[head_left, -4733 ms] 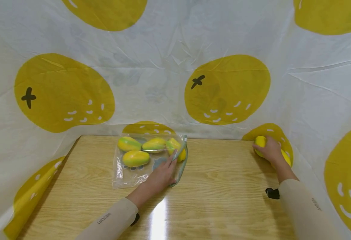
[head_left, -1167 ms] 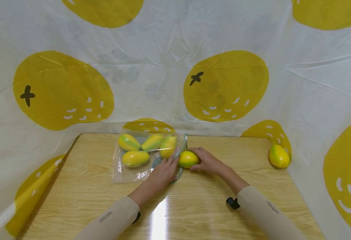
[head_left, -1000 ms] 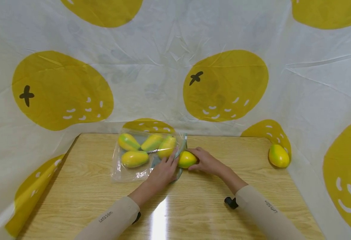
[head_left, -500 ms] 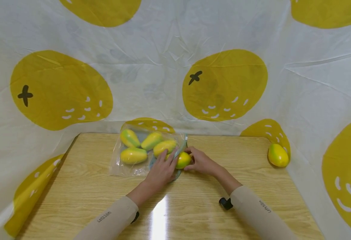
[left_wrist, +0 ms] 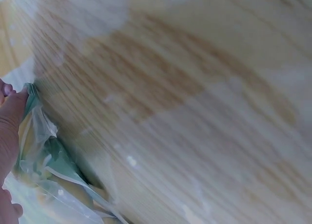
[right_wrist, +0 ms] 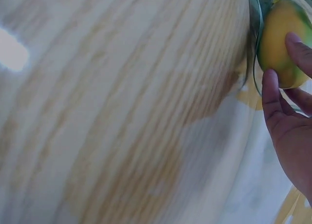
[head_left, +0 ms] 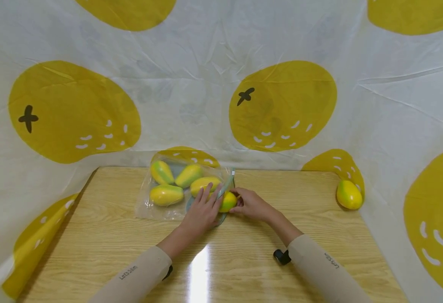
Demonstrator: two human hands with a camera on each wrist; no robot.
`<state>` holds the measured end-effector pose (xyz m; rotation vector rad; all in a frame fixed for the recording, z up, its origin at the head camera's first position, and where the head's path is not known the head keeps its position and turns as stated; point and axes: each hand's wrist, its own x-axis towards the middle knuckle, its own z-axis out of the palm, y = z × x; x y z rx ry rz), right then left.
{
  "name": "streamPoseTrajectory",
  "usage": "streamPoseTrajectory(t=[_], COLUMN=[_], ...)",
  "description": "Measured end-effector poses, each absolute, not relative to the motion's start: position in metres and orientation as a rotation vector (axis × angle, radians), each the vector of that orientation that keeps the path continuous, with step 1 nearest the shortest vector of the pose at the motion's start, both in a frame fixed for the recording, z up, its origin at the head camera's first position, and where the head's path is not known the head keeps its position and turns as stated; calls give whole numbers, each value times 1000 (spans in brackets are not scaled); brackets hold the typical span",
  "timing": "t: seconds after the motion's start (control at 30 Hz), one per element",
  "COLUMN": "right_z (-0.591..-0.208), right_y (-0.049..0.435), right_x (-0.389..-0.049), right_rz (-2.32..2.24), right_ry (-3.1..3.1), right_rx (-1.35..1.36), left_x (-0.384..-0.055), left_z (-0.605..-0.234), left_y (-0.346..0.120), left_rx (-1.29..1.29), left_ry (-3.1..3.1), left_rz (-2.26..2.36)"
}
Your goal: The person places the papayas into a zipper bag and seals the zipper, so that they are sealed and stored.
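A clear zip bag (head_left: 157,212) with a green-edged mouth lies on the table, several yellow-green mangoes (head_left: 167,195) inside it. My left hand (head_left: 201,211) lies over the bag's mouth. In the left wrist view, its thumb (left_wrist: 14,107) pinches the green edge. At the mouth, my right hand (head_left: 252,204) holds another mango (right_wrist: 282,44) by one end, with fingertips and thumb around it. Its other end sits within the bag opening, partly hidden behind the left fingers in the head view. A loose mango (head_left: 349,195) rests at the table's right edge.
The wooden table (head_left: 289,189) meets a white cloth (head_left: 191,84) printed with large yellow fruit at the back and both sides. A bright light reflection shows on the table's front part.
My right hand has brought one mango from the right side to the bag mouth and pushed it leftward into the opening. The mangoes inside have shifted. My left hand stays at the mouth.
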<state>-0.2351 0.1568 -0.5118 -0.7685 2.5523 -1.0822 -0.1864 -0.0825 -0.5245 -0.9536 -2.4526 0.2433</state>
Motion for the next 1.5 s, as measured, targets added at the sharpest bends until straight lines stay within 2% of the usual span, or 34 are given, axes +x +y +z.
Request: streamPoseTrajectory(t=[0.43, 0.7, 1.0, 1.23, 1.5], right_z=[-513, -519, -517, -512, -503], right_y=[149, 145, 142, 159, 204], right_x=[-235, -232, -231, -229, -218], right_rz=[-1056, -1253, -1282, -1265, -1247], right_ry=[2569, 2544, 2576, 2625, 2697], right_rx=[-840, -630, -570, -519, -477], left_x=[-186, -187, -186, -187, -188], left_z=[-525, -523, -522, -524, -526], left_y=[-83, -82, -82, -82, -81], left_rx=[-936, -938, -938, -938, -942], left_ry=[-2433, -2444, -2531, -2594, -2627], left_rz=[274, 274, 315, 259, 224])
